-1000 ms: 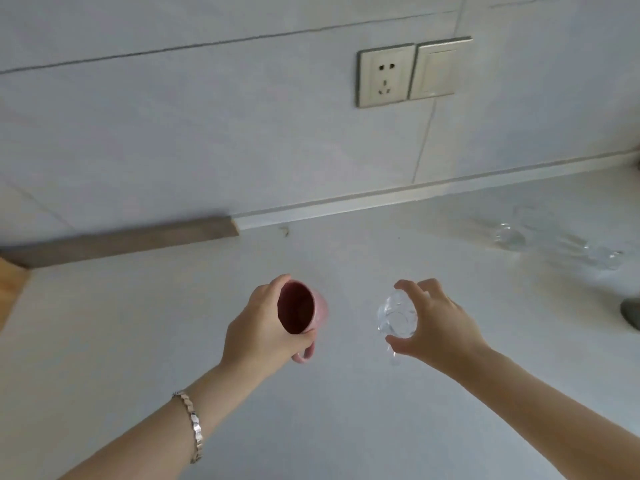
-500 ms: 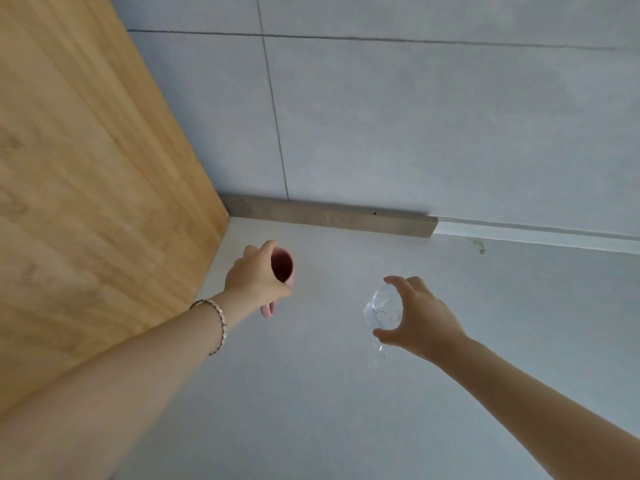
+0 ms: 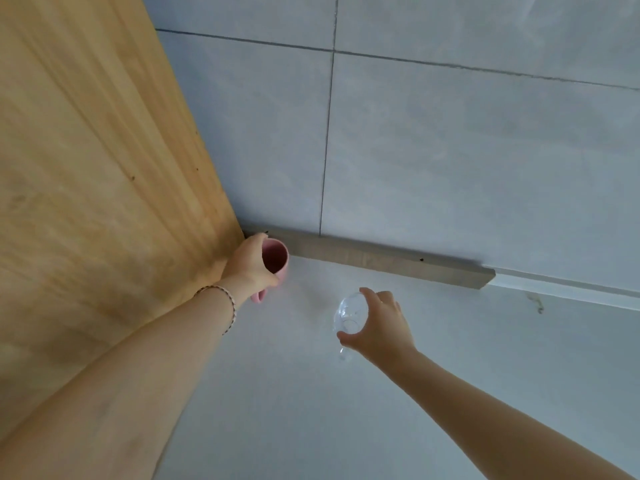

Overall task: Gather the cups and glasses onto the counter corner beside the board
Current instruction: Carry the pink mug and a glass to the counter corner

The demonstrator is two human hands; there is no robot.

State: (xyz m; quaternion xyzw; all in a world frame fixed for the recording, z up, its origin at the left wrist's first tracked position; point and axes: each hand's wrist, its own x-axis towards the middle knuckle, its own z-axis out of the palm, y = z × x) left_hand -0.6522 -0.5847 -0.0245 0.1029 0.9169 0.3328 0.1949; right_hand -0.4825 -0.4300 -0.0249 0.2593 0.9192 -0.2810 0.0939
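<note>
Head-camera view of a pale grey counter (image 3: pixel 311 410) where it meets a grey tiled wall (image 3: pixel 450 150). A large upright board of light yellow wood (image 3: pixel 86 168) fills the frame from 7 to 11 o'clock; its lower edge meets a short grey-brown wooden strip (image 3: pixel 381 259) along the wall base, forming the corner just above centre.

The left hand (image 3: pixel 247 268) reaches into that corner, fingers wrapped round a pink ceramic mug with a side handle (image 3: pixel 275 259). The mug stands close beside the board, mouth tilted toward the camera, handle pointing to 6 o'clock; whether its base rests on the counter cannot be told. A thin beaded bracelet (image 3: pixel 228 303) circles the left wrist.

The right hand (image 3: pixel 377 323), at about 5 o'clock from the mug and near it, pinches a small clear glass cup with a handle (image 3: pixel 349 315) between thumb and curled fingers. The glass looks tilted and held above the counter surface.

Progress, as judged: the mug is at or nearly at its destination, pending release. The glass is short of the corner and remains to be set beside the mug. No other cups or glasses show in this view, so any remaining items cannot be counted.
</note>
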